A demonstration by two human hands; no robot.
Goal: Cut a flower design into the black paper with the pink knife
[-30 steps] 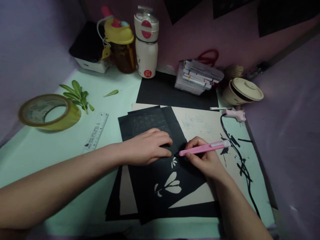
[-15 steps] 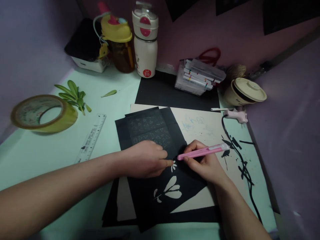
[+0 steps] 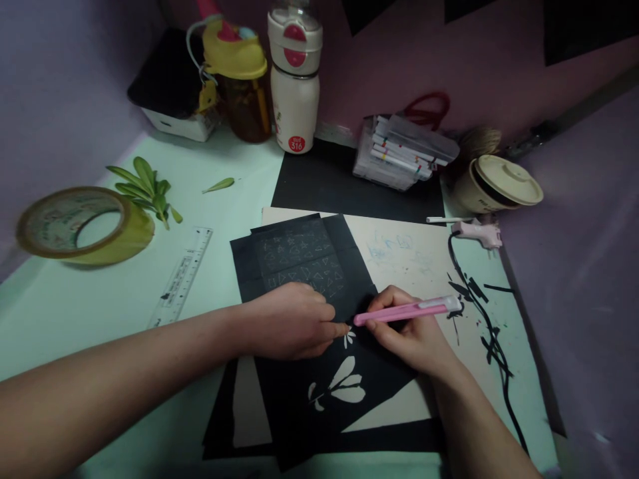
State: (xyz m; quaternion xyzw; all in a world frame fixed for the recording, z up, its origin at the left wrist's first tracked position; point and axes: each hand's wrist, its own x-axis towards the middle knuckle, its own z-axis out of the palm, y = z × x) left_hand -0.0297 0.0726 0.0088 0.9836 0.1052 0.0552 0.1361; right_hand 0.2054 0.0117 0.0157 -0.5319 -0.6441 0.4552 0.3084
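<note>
Now, the left hand [image 3: 294,322], flatter and higher on the black sheet [image 3: 299,392] a second earlier, had its index fingertip down beside the small white flower shape [image 3: 349,338]; its other fingers were curled, their undersides hidden, so whether they gripped anything could not be told. The right hand [image 3: 409,332] was closed in a pen-like pinch around a pink tool [image 3: 399,311], its front end near that fingertip. The sheet lay over a cream board [image 3: 419,246] toward the table's [image 3: 100,299] near edge, a larger white flower shape [image 3: 344,386] below the small one. Toward the far edge, a clear case [image 3: 379,176] held white markers [image 3: 399,156], while a lid [image 3: 512,178] sat tilted on a cream cup [image 3: 476,193] by the far right corner, its lettering too small to read. A white bottle [image 3: 295,106] bearing "316" on a red label [image 3: 296,144] stood beside a yellow-topped amber bottle [image 3: 249,110], contents unclear. Blue scribbles [image 3: 392,247] marked the board.
</note>
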